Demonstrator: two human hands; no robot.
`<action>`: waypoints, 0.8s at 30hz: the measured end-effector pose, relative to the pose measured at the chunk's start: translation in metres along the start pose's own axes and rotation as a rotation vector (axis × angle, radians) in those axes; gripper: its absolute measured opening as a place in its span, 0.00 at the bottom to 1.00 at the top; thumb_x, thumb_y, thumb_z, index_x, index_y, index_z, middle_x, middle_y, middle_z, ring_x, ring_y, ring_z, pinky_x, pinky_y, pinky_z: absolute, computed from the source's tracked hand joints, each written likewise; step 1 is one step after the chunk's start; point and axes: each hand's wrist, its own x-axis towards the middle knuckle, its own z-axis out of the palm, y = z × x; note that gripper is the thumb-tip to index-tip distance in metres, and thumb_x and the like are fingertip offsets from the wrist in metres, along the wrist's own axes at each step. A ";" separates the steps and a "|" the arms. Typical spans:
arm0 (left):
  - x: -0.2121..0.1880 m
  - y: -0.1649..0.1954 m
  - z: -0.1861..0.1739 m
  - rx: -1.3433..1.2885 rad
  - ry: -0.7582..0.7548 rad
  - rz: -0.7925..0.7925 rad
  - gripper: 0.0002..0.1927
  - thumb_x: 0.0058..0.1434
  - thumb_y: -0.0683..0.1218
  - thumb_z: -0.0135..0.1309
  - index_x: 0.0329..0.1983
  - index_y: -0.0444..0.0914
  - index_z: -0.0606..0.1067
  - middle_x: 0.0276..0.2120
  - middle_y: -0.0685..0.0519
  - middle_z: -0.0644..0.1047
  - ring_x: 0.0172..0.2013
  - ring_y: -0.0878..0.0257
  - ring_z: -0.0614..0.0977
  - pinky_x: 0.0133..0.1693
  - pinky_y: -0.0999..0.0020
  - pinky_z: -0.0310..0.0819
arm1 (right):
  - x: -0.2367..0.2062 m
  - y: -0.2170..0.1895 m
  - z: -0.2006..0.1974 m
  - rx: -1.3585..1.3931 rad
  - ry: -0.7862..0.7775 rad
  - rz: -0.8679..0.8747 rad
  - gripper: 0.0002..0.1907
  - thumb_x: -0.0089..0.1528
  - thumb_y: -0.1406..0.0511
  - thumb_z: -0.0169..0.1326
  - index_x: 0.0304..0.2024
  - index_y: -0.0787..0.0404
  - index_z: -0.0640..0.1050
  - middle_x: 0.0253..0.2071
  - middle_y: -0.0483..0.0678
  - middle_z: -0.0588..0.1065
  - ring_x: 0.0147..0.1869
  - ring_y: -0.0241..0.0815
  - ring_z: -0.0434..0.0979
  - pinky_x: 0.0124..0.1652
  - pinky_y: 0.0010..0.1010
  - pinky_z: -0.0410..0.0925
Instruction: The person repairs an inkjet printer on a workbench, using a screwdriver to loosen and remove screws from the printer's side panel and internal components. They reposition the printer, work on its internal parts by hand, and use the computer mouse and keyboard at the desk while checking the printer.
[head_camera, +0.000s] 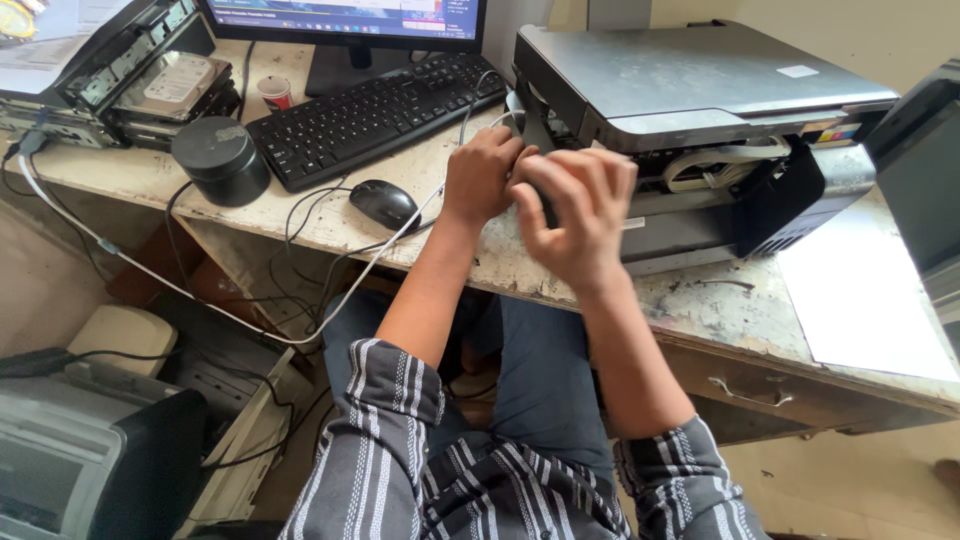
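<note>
One inkjet printer (700, 120) stands in the upper right of the frame on a worn counter (700, 310). Its grey lid is closed on top; the front and left side stand open, exposing white tubing and dark inner parts.

Both hands work at the printer's front left corner, at centre frame. The left hand (482, 175) is curled into a loose fist against that corner, fingers tucked toward the casing; whether it grips any part cannot be told. The right hand (572, 215) lies just beside it, touching or nearly touching it, back toward the camera, fingers bent and partly spread over the printer's lower front edge. It is blurred, and what its fingers hold, if anything, is hidden.

Items on the counter, left of the printer:
- One black keyboard (375, 115), set at a slant in the upper centre.
- One black mouse (385, 203), just below the keyboard, near the left hand.
- One monitor (350, 20), at the top edge.
- One round black container (220, 160), left of the keyboard.
- One small red-and-white cup (275, 92), beyond the keyboard.
- One bare hard drive (175, 85), resting on an open metal chassis in the upper left.

One white sheet (865, 300) lies on the counter at the right. Several cables hang off the counter's front edge at left.
</note>
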 end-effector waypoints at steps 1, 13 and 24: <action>0.000 0.000 0.000 0.021 -0.014 -0.009 0.15 0.68 0.51 0.53 0.28 0.39 0.74 0.31 0.50 0.75 0.38 0.49 0.80 0.34 0.53 0.74 | 0.002 -0.008 0.006 0.033 -0.027 -0.011 0.17 0.65 0.65 0.65 0.54 0.54 0.76 0.50 0.46 0.74 0.57 0.48 0.71 0.58 0.44 0.62; 0.003 0.008 0.005 0.021 0.019 0.048 0.17 0.70 0.50 0.54 0.27 0.38 0.73 0.30 0.49 0.74 0.36 0.48 0.78 0.32 0.53 0.72 | 0.000 -0.057 0.090 0.491 -0.474 0.008 0.25 0.60 0.67 0.62 0.60 0.53 0.73 0.56 0.47 0.71 0.62 0.52 0.70 0.58 0.43 0.67; 0.001 0.002 0.013 0.011 0.013 0.061 0.16 0.70 0.50 0.54 0.26 0.38 0.73 0.29 0.49 0.73 0.36 0.49 0.78 0.33 0.53 0.71 | -0.004 -0.063 0.141 0.475 -0.600 0.171 0.30 0.53 0.64 0.65 0.58 0.56 0.72 0.55 0.51 0.69 0.61 0.54 0.71 0.54 0.45 0.67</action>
